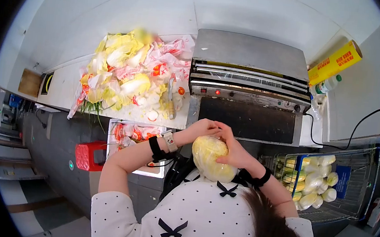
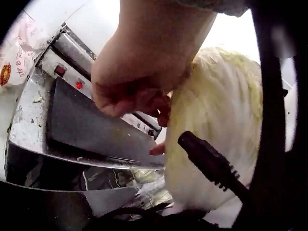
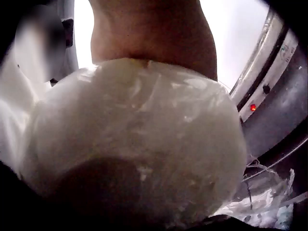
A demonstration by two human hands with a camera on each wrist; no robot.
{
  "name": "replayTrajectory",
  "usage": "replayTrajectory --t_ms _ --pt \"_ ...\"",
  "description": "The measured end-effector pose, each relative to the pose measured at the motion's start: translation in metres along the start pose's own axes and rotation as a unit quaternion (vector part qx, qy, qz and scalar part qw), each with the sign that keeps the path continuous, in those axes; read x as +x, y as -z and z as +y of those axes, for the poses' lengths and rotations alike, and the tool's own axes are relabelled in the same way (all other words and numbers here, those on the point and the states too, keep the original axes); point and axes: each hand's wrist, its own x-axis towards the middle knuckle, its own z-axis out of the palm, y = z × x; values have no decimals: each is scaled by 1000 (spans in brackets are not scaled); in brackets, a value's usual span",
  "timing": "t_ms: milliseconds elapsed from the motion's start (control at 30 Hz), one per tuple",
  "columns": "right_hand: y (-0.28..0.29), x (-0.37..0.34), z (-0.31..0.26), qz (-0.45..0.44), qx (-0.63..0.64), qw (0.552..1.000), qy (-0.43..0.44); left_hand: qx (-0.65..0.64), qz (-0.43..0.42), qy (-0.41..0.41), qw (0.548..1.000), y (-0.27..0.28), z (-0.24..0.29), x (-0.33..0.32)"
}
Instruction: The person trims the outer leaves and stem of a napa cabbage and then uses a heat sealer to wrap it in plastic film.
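Note:
A napa cabbage (image 1: pixel 211 161) in shiny clear film is held up against the person's front. The right hand (image 1: pixel 236 152) grips its right side, with the thumb lying across the film. At the cabbage's far end, the left hand (image 1: pixel 203 128) bends its fingers in close to the right fingertips. In the left wrist view the left hand (image 2: pixel 139 91) is curled against the cabbage (image 2: pixel 211 130); I cannot tell if it pinches film there. From the right wrist the wrapped cabbage (image 3: pixel 144 130) fills the view and hides the right fingers.
A film-wrapping machine (image 1: pixel 249 83) with a lit red light and dark plate (image 1: pixel 246 119) stands ahead. Leaves (image 1: pixel 122 63), printed wrappers and a knife (image 1: pixel 171 101) cover the left counter. Wrapped cabbages (image 1: pixel 315 181) lie in a cart at right; a red stool (image 1: pixel 91 156) stands at left.

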Motion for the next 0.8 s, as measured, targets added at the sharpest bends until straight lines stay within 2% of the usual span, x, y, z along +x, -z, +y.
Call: replayTrajectory --t_ms 67,100,200,267,300,333,433,467,500,533,567,600,633,667,700,733,767,800 --pt "2 -2 -5 10 -167 985 31 -89 -96 -41 991 2 -8 7" --pt "1 -4 -9 26 -186 982 23 -132 -144 -61 979 3 -10 11" --pt "-6 -14 -26 60 -251 966 -24 -292 -174 87 937 -3 -2 10" --pt "-11 -19 -42 63 -305 947 -76 -200 -165 92 962 -4 0 9" --pt "-11 -19 -38 63 -288 953 -74 -152 -159 93 971 -2 0 7" --pt "-10 -18 -30 64 -271 958 -71 -12 -130 64 989 1 -3 8" --pt "-7 -7 -8 65 -259 963 -20 258 -117 26 959 30 2 18" --pt "-7 -3 -5 68 -261 963 3 87 -101 139 981 41 12 20" --pt "-8 1 -15 37 -263 963 -52 -85 -82 248 961 50 31 18" --pt "-10 5 -33 8 -264 959 -107 -57 -120 299 945 54 59 12" --pt "-14 8 -43 -22 -262 951 -161 -63 -142 281 947 48 56 12" --pt "-19 12 -40 -16 -334 928 -165 -70 -164 264 948 35 48 6" --pt "-21 15 -39 -32 -339 927 -154 -78 -185 247 948 25 43 3" --pt "-20 19 -38 -46 -344 927 -143 -50 -238 184 952 19 69 -4" --pt "-18 21 -37 -59 -346 927 -133 -38 -227 164 959 17 65 -7" --pt "-13 25 -38 -97 -375 903 -185 -27 -218 142 965 17 56 -10" --pt "-4 19 -40 -37 -295 938 -176 -15 -209 121 970 17 44 -12" --pt "9 20 -35 -89 -300 930 -194 17 -221 76 972 16 35 -10"
